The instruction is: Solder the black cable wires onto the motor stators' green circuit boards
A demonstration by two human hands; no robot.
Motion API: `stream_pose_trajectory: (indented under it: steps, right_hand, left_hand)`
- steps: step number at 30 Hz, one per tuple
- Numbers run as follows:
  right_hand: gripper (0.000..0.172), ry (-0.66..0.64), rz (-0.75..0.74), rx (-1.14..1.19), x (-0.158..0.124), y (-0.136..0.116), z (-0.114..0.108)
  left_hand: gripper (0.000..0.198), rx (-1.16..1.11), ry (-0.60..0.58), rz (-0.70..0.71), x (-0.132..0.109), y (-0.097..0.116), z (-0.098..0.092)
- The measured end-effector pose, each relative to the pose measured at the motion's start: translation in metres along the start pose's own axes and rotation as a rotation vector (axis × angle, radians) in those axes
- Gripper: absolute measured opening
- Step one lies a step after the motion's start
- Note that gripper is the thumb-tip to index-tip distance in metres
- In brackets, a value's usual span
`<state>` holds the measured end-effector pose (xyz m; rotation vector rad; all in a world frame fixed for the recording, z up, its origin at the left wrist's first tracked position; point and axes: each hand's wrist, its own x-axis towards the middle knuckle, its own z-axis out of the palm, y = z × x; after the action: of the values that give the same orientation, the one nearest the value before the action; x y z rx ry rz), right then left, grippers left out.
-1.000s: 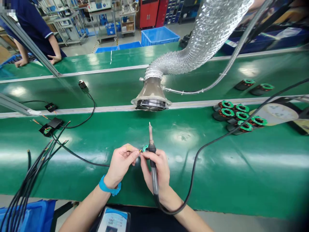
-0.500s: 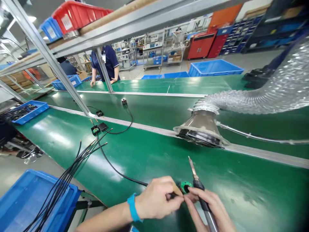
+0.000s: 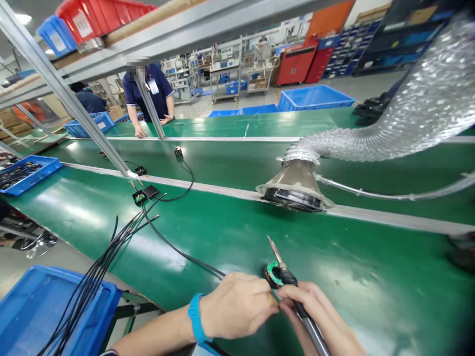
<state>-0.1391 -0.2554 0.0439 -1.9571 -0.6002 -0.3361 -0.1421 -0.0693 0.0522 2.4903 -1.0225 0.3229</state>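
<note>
My left hand [image 3: 239, 305], with a blue wristband, has its fingers closed around a black cable [image 3: 185, 255] at the bottom centre. My right hand [image 3: 315, 311] holds a soldering iron [image 3: 297, 296], its metal tip pointing up and left. The fingertips of both hands meet or nearly meet. Just beyond them is a round green circuit board [image 3: 273, 273], partly behind the iron. What lies between the fingertips is too small to make out.
A fume hood [image 3: 295, 185] on a silver duct [image 3: 356, 143] stands beyond my hands. Black cables [image 3: 100, 272] hang over a blue bin [image 3: 44, 306] at left. Small black boxes [image 3: 150, 192] lie on the green bench [image 3: 222, 227]. A person [image 3: 148, 94] stands across it.
The view has shifted a little. The iron now overlaps the green board, with its tip beyond it. My left hand has turned, so more of its back shows.
</note>
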Motion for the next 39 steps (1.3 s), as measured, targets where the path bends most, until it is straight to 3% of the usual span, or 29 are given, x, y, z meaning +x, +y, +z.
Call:
stream_pose_trajectory:
  steps: [4, 9, 11, 15, 18, 21, 27, 33, 39]
  right_hand:
    - [0.020, -0.046, -0.033, 0.048, 0.007, -0.004, -0.006]
    - [0.024, -0.124, -0.167, 0.053, 0.016, -0.003, -0.017]
    - [0.025, -0.104, -0.188, 0.067, 0.018, -0.004, -0.019]
    - [0.028, 0.197, -0.131, -0.099, 0.018, 0.006, -0.014]
    - [0.034, 0.296, -0.004, -0.200, 0.011, 0.018, -0.005]
    - [0.042, 0.285, 0.092, -0.220, 0.007, 0.026, 0.008]
    - [0.038, 0.219, 0.149, -0.057, 0.012, 0.035, 0.026]
    - [0.040, 0.228, 0.194, 0.003, 0.007, 0.032, 0.028]
    - [0.047, 0.236, 0.168, 0.002, -0.002, 0.026, 0.017]
  left_hand:
    - [0.025, -0.113, 0.008, -0.074, 0.006, -0.002, -0.008]
    - [0.017, -0.699, -0.024, -0.288, 0.013, -0.007, -0.019]
    - [0.016, -0.815, -0.028, -0.374, 0.016, -0.007, -0.023]
    - [0.014, -0.727, 0.070, -0.513, 0.021, -0.016, -0.024]
    - [0.011, -0.645, 0.196, -0.554, 0.023, -0.026, -0.019]
    - [0.009, -0.625, 0.225, -0.554, 0.027, -0.032, -0.013]
    - [0.005, -0.564, 0.275, -0.488, 0.039, -0.027, -0.002]
    - [0.006, -0.477, 0.257, -0.402, 0.050, -0.014, 0.009]
    - [0.008, -0.413, 0.215, -0.409, 0.050, -0.012, 0.014]
